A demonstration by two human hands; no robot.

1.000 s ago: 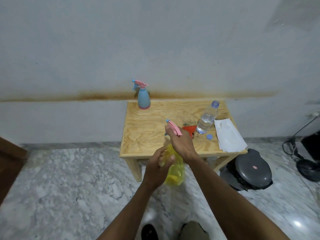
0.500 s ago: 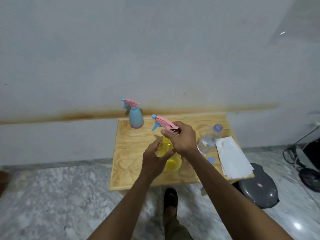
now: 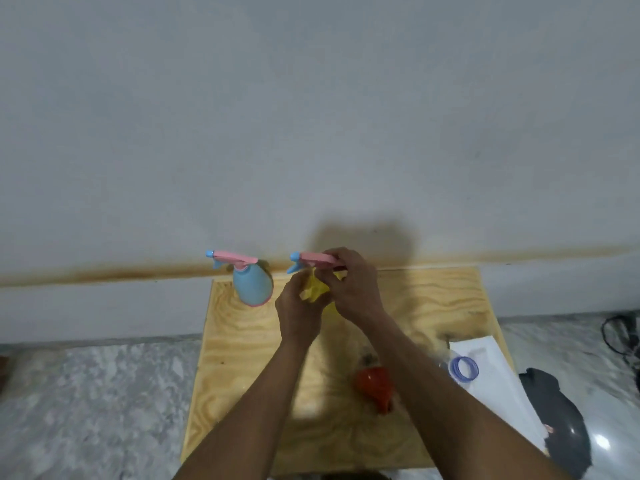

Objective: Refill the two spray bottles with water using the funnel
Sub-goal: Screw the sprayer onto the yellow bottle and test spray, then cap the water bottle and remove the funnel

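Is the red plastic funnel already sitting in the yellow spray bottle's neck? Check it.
No: the red plastic funnel lies on the wooden table, apart from the yellow spray bottle.

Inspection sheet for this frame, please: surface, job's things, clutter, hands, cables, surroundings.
Surface: wooden table against the wall, dark stain near the paper.
Job's things: blue bottle upright at back; yellow bottle in both hands; red funnel lying on the table; water bottle seen from above.
Clutter: white paper.
Hands: left hand holds the yellow body; right hand grips its pink sprayer.
Cables: black cable on the floor.
Surroundings: stained wall, marble floor, dark bin.
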